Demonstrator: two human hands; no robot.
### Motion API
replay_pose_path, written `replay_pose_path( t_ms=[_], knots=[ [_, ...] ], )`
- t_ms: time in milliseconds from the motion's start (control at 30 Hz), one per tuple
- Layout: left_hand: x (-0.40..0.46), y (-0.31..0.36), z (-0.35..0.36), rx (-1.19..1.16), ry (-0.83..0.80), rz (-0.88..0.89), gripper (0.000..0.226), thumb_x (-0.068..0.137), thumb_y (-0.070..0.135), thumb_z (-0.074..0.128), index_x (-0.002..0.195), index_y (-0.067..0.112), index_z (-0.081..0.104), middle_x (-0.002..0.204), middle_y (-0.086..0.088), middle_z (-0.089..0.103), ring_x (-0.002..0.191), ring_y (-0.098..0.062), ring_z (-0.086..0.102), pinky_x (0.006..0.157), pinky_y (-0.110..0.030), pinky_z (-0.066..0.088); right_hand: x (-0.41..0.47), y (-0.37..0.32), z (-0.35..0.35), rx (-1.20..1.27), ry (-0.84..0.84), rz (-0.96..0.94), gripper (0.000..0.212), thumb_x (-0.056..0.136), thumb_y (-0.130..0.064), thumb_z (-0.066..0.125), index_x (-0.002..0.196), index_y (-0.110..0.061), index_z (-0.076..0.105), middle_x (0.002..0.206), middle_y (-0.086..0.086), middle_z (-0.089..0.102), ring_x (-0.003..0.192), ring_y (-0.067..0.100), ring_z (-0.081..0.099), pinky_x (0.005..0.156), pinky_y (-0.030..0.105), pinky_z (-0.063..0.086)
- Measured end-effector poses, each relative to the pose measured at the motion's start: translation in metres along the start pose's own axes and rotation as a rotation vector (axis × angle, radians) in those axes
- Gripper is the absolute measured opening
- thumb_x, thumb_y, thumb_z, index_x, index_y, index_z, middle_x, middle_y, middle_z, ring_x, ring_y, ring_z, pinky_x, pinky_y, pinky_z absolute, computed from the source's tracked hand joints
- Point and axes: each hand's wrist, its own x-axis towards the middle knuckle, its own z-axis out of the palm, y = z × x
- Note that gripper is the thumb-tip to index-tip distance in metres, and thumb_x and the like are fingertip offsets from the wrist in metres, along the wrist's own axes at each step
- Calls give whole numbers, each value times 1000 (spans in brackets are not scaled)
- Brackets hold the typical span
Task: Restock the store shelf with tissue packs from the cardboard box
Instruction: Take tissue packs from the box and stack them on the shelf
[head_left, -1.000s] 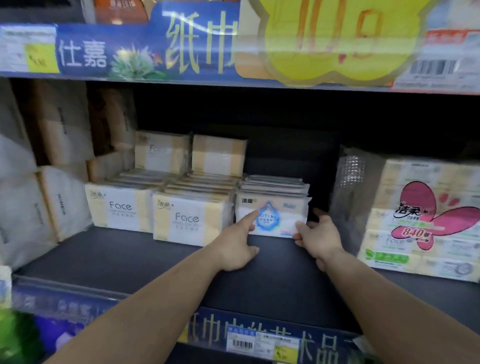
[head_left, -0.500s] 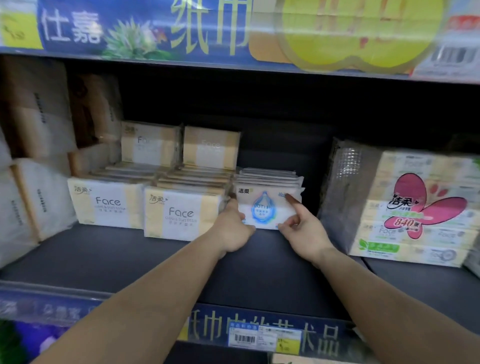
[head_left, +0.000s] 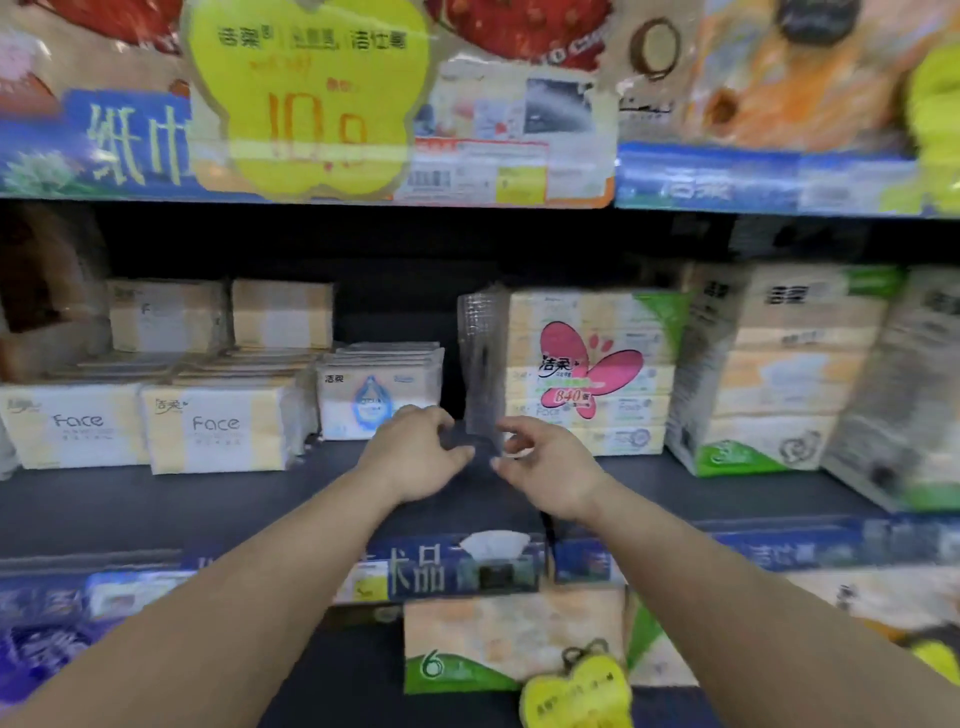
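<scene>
One head-worn wide-angle view only, so no shared overlap. It faces straight into a store shelf, tilted slightly down, at arm's reach. Both forearms enter from the bottom corners, left hand and right hand near frame centre. The upper shelf's price strip crosses the top, the lower shelf edge strip the bottom. Edges bend and blur.
</scene>
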Motion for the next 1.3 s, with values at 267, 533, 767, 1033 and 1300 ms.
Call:
replay_pose_path(
  t_ms=[267, 533, 767, 1033, 1300],
  knots=[
    [-92, 251, 130, 145, -93, 350, 60, 83, 52, 57, 137, 29, 45, 137, -8, 47, 128, -31, 42, 107, -41, 36, -187, 137, -189, -697, 146, 245, 57, 93, -45, 49, 144, -24, 38, 135, 12, 50, 123, 34, 47, 98, 40, 45],
    [-170, 466, 265, 116, -246, 657, 62, 88, 51, 51, 143, 29, 36, 144, -4, 38, 133, -30, 35, 106, -43, 34, -368, 264, -338, -769, 320, 627, 59, 92, -52, 45, 146, -30, 33, 145, 9, 41, 130, 35, 36, 100, 45, 41],
    [-202, 605, 386, 104, -435, 850, 63, 88, 52, 51, 145, 31, 32, 144, -3, 37, 132, -29, 35, 106, -45, 36, -471, 372, -426, -756, 363, 923, 61, 93, -60, 37, 147, -33, 30, 143, 5, 42, 132, 30, 36, 102, 42, 39],
    [-176, 725, 537, 65, -650, 855, 62, 88, 55, 49, 143, 31, 34, 142, -5, 38, 131, -30, 35, 105, -44, 36, -510, 523, -513, -679, 279, 1141, 61, 92, -59, 39, 146, -33, 32, 141, 8, 45, 129, 32, 39, 100, 41, 42],
    [-157, 770, 651, 76, -777, 699, 59, 86, 52, 53, 141, 37, 37, 139, -4, 41, 129, -30, 37, 102, -39, 39, -524, 660, -556, -516, 122, 1193, 45, 91, -42, 50, 134, -34, 44, 120, 6, 54, 113, 32, 49, 87, 39, 47]
  ],
)
